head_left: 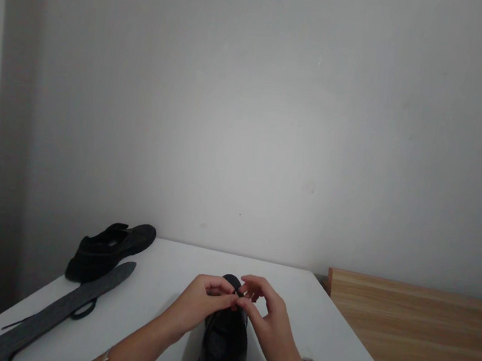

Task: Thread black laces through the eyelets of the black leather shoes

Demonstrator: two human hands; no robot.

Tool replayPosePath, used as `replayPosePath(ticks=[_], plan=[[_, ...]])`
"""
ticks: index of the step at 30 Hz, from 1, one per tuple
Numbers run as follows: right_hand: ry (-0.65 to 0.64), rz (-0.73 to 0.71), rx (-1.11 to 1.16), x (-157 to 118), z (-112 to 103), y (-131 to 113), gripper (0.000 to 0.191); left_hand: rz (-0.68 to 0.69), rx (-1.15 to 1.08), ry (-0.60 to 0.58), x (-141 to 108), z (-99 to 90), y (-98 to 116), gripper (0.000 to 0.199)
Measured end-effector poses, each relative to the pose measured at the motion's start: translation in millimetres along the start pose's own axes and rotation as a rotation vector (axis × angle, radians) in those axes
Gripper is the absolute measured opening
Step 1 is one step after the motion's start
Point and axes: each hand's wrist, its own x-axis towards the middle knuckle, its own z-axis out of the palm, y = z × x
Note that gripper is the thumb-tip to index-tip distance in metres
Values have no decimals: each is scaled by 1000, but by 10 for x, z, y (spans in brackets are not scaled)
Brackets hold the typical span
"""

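A black shoe [225, 342] stands on the white table in front of me, its toe pointing away and its opening toward me. Over its front, my left hand [204, 302] pinches what looks like a black shoelace [238, 292] between thumb and fingers. My right hand [267, 312] meets it there, thumb and fingertips closed on the same dark lace. The two sets of fingertips nearly touch and hide most of the lacing. Which bit of lace each hand holds is hard to see.
A second black shoe [109, 252] rests at the table's far left edge. Beside it lies a long, flat dark grey piece [58, 313] with a black cord loop [84, 310]. The white table [298, 287] meets a grey wall; a wooden panel [414, 342] stands right of it.
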Motion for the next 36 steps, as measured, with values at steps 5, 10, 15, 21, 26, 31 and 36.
replayPosePath(ticks=[5,10,15,21,26,31,36], plan=[[-50,-61,-142,-91,-28,-4,11,-49,-62,37,-16,10,5,26],[-127,-253,-321,-163,-78,49,11,-79,-8,97,-21,50,-3,18],[-178,-273,-304,-178,-113,19,9,60,327,130,-49,77,-7,4],[-43,-22,-33,-103,-48,-33,17,500,757,72,-98,78,32,29],[-76,134,71,22,18,22,17,672,940,72,-63,74,-28,27],[-173,216,206,122,-22,112,24,811,1053,117,-4,78,-142,22],[-218,215,212,145,-45,124,18,825,1017,162,-10,53,-182,17]])
